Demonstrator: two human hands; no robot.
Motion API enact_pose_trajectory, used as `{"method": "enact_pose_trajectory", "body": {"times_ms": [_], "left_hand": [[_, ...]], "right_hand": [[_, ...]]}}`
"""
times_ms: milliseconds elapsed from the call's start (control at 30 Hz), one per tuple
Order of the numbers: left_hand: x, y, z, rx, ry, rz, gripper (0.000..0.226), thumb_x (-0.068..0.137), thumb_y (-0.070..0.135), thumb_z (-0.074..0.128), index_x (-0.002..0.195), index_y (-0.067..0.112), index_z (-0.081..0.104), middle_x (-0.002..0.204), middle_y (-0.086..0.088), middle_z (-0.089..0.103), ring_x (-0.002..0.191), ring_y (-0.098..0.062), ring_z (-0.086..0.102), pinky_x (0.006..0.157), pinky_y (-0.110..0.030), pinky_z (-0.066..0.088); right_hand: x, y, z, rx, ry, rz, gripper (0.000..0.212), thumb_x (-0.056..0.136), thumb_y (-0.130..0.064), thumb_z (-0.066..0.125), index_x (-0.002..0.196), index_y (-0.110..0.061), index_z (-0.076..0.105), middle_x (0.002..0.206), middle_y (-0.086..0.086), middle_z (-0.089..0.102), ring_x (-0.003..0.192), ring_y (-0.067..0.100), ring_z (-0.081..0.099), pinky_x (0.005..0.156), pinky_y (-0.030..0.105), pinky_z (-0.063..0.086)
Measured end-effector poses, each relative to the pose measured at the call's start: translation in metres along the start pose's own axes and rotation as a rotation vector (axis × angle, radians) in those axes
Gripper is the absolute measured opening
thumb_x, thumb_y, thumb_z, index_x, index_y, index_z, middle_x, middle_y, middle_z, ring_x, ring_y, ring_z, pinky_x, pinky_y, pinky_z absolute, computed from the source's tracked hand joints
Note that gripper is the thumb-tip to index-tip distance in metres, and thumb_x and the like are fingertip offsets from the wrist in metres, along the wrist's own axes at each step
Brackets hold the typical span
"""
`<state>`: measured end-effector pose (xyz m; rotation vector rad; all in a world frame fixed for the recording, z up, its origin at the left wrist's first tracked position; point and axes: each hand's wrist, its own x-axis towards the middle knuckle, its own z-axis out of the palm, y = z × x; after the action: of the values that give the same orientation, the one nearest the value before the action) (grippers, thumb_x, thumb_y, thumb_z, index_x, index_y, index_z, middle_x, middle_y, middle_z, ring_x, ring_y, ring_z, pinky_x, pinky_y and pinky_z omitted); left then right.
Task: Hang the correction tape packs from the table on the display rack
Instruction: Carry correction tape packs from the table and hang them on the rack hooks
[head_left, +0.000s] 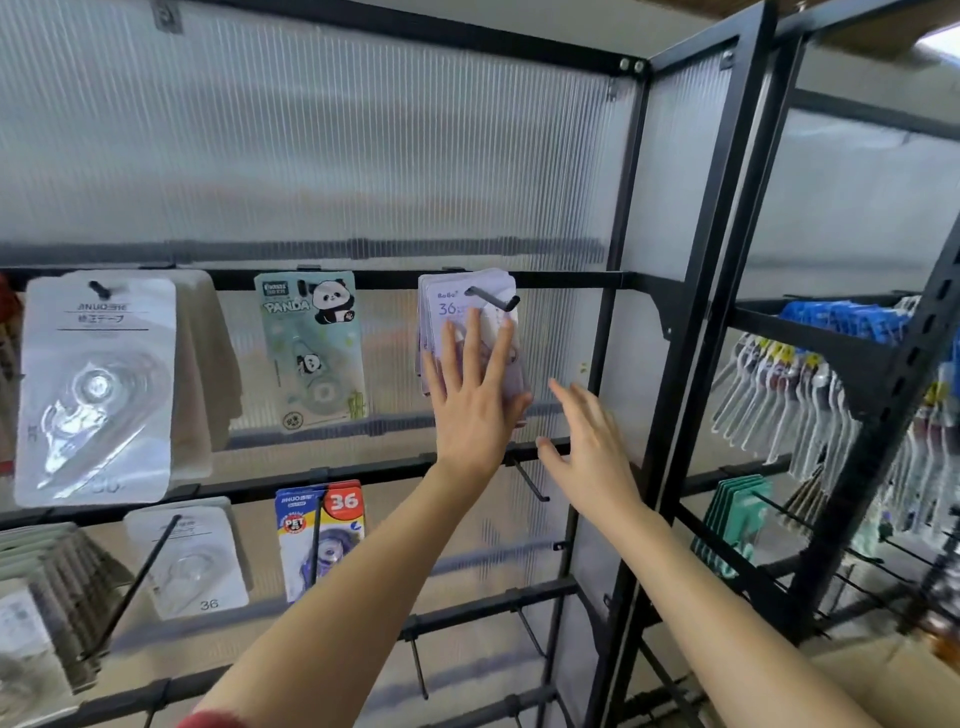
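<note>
Flat-fingered, the left hand (470, 410) presses the hung correction tape packs (452, 301); right hand (592, 447) spread, empty.

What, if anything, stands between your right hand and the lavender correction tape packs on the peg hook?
Nothing visible does. The right hand is open just right of and below the lavender correction tape packs, with only a bare gap between. The left hand lies flat on their front, covering the lower part.
</note>
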<state>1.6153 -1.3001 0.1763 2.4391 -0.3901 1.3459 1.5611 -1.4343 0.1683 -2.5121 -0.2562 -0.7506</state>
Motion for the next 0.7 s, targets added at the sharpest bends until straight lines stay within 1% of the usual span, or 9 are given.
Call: {"method": "enact_pose_trajectory", "body": {"times_ms": [100, 233, 333, 367, 433, 533, 567, 633, 700], "left_hand": [[-0.018, 0.001, -0.007, -0.040, -0.004, 0.006, 0.065, 0.091, 0.048, 0.040, 0.148, 0.024, 0.020, 0.157, -0.014, 0.017, 0.143, -0.033, 0.002, 0.114, -0.048, -0.005], [-0.055, -0.004, -0.026, -0.080, -0.054, -0.007, 0.057, 0.099, 0.050, 0.019, 0.149, 0.023, 0.020, 0.157, -0.014, 0.017, 0.144, -0.028, 0.002, 0.115, -0.045, -0.003], [-0.091, -0.016, -0.042, -0.018, -0.151, -0.073, 0.059, 0.096, 0.046, 0.027, 0.149, 0.020, 0.023, 0.157, -0.012, 0.020, 0.143, -0.029, 0.007, 0.115, -0.052, 0.008], [-0.104, -0.020, -0.049, -0.001, -0.194, -0.106, 0.061, 0.094, 0.045, 0.028, 0.149, 0.021, 0.025, 0.157, -0.011, 0.019, 0.144, -0.029, 0.008, 0.115, -0.052, 0.007], [-0.131, -0.026, -0.069, 0.030, -0.297, -0.175, 0.066, 0.089, 0.049, 0.022, 0.150, 0.023, 0.022, 0.159, -0.008, 0.013, 0.146, -0.029, 0.005, 0.115, -0.047, -0.001], [-0.171, -0.035, -0.099, 0.122, -0.427, -0.263, 0.071, 0.086, 0.058, 0.008, 0.151, 0.028, 0.008, 0.160, -0.003, -0.003, 0.147, -0.025, -0.008, 0.113, -0.039, -0.015], [-0.184, -0.039, -0.109, 0.156, -0.457, -0.298, 0.069, 0.089, 0.058, 0.009, 0.151, 0.029, 0.005, 0.160, -0.002, -0.006, 0.146, -0.024, -0.011, 0.112, -0.038, -0.017], [-0.206, -0.045, -0.128, 0.216, -0.502, -0.362, 0.064, 0.096, 0.054, 0.022, 0.151, 0.031, 0.001, 0.160, -0.002, -0.009, 0.146, -0.023, -0.013, 0.113, -0.038, -0.016], [-0.227, -0.049, -0.148, 0.257, -0.550, -0.413, 0.063, 0.100, 0.046, 0.032, 0.151, 0.031, -0.001, 0.160, -0.002, -0.010, 0.146, -0.023, -0.013, 0.115, -0.040, -0.013]], "right_hand": [[-0.010, 0.003, 0.000, -0.012, -0.013, -0.013, 0.064, 0.093, -0.026, 0.056, 0.149, -0.022, 0.025, 0.155, 0.009, 0.025, 0.142, 0.026, 0.022, 0.114, 0.043, 0.021], [-0.036, 0.000, 0.004, 0.004, -0.029, -0.027, 0.065, 0.092, -0.023, 0.059, 0.149, -0.019, 0.027, 0.153, 0.010, 0.029, 0.141, 0.026, 0.026, 0.113, 0.040, 0.022], [-0.066, -0.008, 0.016, 0.048, -0.090, -0.033, 0.064, 0.093, -0.025, 0.058, 0.149, -0.020, 0.027, 0.154, 0.009, 0.028, 0.142, 0.025, 0.024, 0.114, 0.039, 0.020], [-0.077, -0.011, 0.021, 0.057, -0.115, -0.040, 0.064, 0.093, -0.026, 0.057, 0.149, -0.020, 0.026, 0.154, 0.009, 0.027, 0.143, 0.025, 0.022, 0.114, 0.039, 0.020], [-0.098, -0.018, 0.032, 0.075, -0.158, -0.054, 0.064, 0.094, -0.026, 0.057, 0.149, -0.020, 0.026, 0.153, 0.009, 0.028, 0.143, 0.025, 0.022, 0.114, 0.039, 0.020], [-0.129, -0.032, 0.046, 0.130, -0.227, -0.067, 0.063, 0.092, -0.021, 0.060, 0.148, -0.015, 0.030, 0.150, 0.013, 0.034, 0.141, 0.029, 0.026, 0.114, 0.042, 0.021], [-0.139, -0.038, 0.053, 0.139, -0.247, -0.082, 0.063, 0.090, -0.018, 0.062, 0.146, -0.012, 0.033, 0.147, 0.016, 0.038, 0.139, 0.032, 0.031, 0.113, 0.045, 0.024], [-0.157, -0.049, 0.064, 0.154, -0.275, -0.120, 0.062, 0.087, -0.014, 0.064, 0.143, -0.008, 0.038, 0.142, 0.020, 0.043, 0.133, 0.037, 0.038, 0.108, 0.052, 0.032], [-0.174, -0.064, 0.072, 0.149, -0.344, -0.130, 0.062, 0.090, -0.017, 0.062, 0.145, -0.011, 0.034, 0.147, 0.018, 0.038, 0.137, 0.035, 0.033, 0.110, 0.048, 0.027]]}}
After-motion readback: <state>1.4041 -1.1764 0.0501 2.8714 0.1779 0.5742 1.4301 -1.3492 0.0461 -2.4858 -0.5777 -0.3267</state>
